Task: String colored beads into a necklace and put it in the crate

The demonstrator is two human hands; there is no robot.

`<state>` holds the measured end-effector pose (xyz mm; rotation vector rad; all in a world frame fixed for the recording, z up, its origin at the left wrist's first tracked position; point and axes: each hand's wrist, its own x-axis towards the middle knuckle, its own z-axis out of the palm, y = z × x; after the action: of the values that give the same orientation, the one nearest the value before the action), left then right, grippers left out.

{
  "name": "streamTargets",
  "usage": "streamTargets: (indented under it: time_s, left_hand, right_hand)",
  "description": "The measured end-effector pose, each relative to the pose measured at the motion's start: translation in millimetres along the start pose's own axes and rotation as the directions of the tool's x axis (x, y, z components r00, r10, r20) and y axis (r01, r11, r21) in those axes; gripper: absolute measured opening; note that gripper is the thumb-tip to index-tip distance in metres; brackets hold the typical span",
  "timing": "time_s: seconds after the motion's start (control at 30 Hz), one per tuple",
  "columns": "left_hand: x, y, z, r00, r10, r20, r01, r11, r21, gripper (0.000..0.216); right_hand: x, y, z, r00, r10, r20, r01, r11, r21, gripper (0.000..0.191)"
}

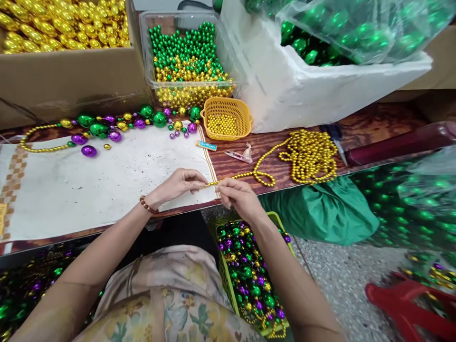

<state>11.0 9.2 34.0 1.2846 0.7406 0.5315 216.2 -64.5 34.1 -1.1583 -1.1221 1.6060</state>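
Note:
My left hand (178,186) and my right hand (239,195) meet at the table's front edge, both pinched on the end of a gold bead strand (245,175). The strand runs right to a heaped pile of gold bead string (309,156) on the wooden table. The hands rest over the edge of a white cloth (107,175). A brown bead bracelet sits on my left wrist (147,205).
Loose green, purple and gold baubles (117,126) lie at the cloth's far edge. Behind stand a yellow basket (228,118), a clear tub of green and gold beads (188,61), a cardboard box of gold beads (64,28), a white foam box (302,85). Snips (238,156), scissors (335,135), floor crate of beads (249,275).

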Motion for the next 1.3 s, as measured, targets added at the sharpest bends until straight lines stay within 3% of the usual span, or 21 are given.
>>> streamTargets:
  time_s: [0.1,0.2,0.27,0.37,0.47,0.6,0.73,0.83,0.93,1.0,1.07,1.17,1.3]
  left_hand:
    - [4,-7,9,0.980,0.089,-0.180,-0.109,0.989,-0.105,0.024]
    - [4,-16,20,0.925,0.122,-0.361,-0.179,0.975,-0.129,0.027]
    - [1,-22,26,0.891,0.111,-0.439,-0.187,0.973,-0.134,0.026]
    - [-4,-28,30,0.857,0.096,-0.506,-0.178,0.977,-0.117,0.023]
    - [-7,-29,30,0.852,0.130,-0.506,-0.198,0.977,-0.081,0.019]
    - [-4,-30,28,0.857,0.134,-0.498,-0.182,0.982,-0.048,0.014]
    - [-2,-29,24,0.838,0.177,-0.517,-0.155,0.984,0.086,0.014]
    - [-4,-25,20,0.842,0.214,-0.495,-0.122,0.970,0.211,0.016]
    - [-3,-21,17,0.850,0.169,-0.499,-0.084,0.979,0.188,0.015]
    - [-2,-20,16,0.865,0.064,-0.498,-0.063,0.998,0.019,0.014]
    - [0,-20,16,0.869,-0.015,-0.495,-0.066,0.987,-0.146,0.015]
    - [-2,-18,17,0.857,0.000,-0.516,-0.105,0.979,-0.175,0.016]
    - [-6,-13,22,0.858,0.067,-0.509,-0.131,0.987,-0.091,0.019]
  right_hand:
    - [6,5,13,0.996,0.004,-0.087,0.028,0.928,0.371,0.018]
    - [17,12,30,0.980,-0.057,-0.189,0.135,0.892,0.431,0.024]
    - [24,18,38,0.962,-0.122,-0.245,0.200,0.925,0.324,0.027]
    - [29,29,42,0.943,-0.233,-0.239,0.245,0.969,0.019,0.031]
    - [28,34,39,0.923,-0.341,-0.180,0.279,0.913,-0.299,0.035]
    - [26,31,33,0.901,-0.430,-0.051,0.298,0.701,-0.648,0.040]
    - [27,22,30,0.899,-0.430,0.077,0.241,0.340,-0.909,0.039]
    - [33,12,31,0.930,-0.353,0.108,0.142,0.072,-0.987,0.031]
    - [41,4,32,0.946,-0.299,0.123,0.120,-0.029,-0.992,0.023]
    - [46,4,30,0.930,-0.334,0.152,0.158,-0.011,-0.987,0.024]
    - [49,7,28,0.884,-0.432,0.179,0.234,0.077,-0.969,0.027]
    - [50,15,26,0.810,-0.576,0.111,0.374,0.361,-0.855,0.023]
    - [49,24,35,0.843,-0.508,-0.175,0.375,0.789,-0.487,0.013]
